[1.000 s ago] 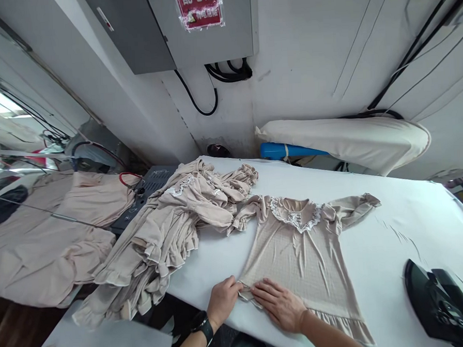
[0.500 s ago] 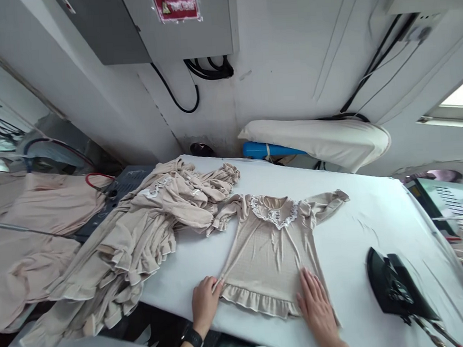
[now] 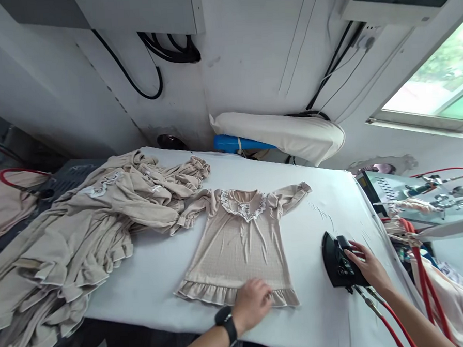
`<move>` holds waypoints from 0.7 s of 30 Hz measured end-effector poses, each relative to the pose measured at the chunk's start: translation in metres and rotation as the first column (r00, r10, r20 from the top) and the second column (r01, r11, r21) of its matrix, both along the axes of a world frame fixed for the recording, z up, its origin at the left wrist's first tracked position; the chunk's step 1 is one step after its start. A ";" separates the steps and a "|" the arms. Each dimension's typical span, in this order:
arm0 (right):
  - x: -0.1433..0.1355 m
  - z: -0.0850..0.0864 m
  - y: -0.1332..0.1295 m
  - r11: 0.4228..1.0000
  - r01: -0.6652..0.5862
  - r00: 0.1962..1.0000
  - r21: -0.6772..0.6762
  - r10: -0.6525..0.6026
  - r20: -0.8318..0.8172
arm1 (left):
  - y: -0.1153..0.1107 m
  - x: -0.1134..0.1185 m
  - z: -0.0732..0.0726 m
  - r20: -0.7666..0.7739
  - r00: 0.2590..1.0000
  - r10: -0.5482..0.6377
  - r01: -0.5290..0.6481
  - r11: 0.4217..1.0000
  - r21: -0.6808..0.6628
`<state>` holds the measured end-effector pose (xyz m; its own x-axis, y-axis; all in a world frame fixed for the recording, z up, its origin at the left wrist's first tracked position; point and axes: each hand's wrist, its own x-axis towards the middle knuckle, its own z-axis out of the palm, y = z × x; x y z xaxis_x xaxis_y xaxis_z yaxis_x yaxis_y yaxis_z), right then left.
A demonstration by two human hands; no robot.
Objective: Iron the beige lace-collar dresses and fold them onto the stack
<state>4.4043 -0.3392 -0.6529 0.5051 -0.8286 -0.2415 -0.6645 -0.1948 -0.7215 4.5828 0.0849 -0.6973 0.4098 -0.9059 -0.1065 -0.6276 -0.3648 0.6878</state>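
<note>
A beige child's dress (image 3: 243, 250) lies face up and spread on the white ironing table (image 3: 152, 281), its lace collar away from me and its ruffled hem towards me. My left hand (image 3: 254, 303), wearing a dark watch, is over the middle of the hem. Motion smears its bent fingers, so I cannot see whether they grip or touch the cloth. To the right of the dress, my right hand (image 3: 367, 267) has its fingers round the handle of a black iron (image 3: 339, 263). The iron rests on the table, with red hoses running from its back.
A heap of similar beige dresses (image 3: 113, 211) lies on the left, touching the spread dress's sleeve. Behind the table's far edge is a cream padded sleeve board (image 3: 283, 132) over a blue cylinder (image 3: 245, 142). Equipment with red hoses (image 3: 420, 267) stands beyond the right edge.
My right hand has left the dress and taken hold of the iron. My left hand has moved right from the hem's left corner to its middle. The view has turned right.
</note>
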 end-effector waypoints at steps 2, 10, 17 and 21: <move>0.002 0.002 0.010 0.993 -0.004 1.000 0.114 0.006 -0.016 | -0.019 -0.029 -0.010 -0.074 0.976 -0.206 0.206 0.978 -0.008; 0.064 0.042 0.139 0.897 -0.442 0.839 0.004 0.415 -0.353 | 0.093 0.080 0.035 -0.058 0.852 0.521 -0.524 0.849 -0.075; 0.089 0.025 0.244 0.584 -0.809 0.515 0.071 0.761 -0.395 | 0.211 0.145 0.031 0.220 0.693 0.686 -0.707 0.588 0.393; 0.118 0.015 0.273 0.610 -0.790 0.546 0.058 0.743 -0.387 | 0.222 0.118 0.017 0.097 0.652 0.752 -0.709 0.559 0.430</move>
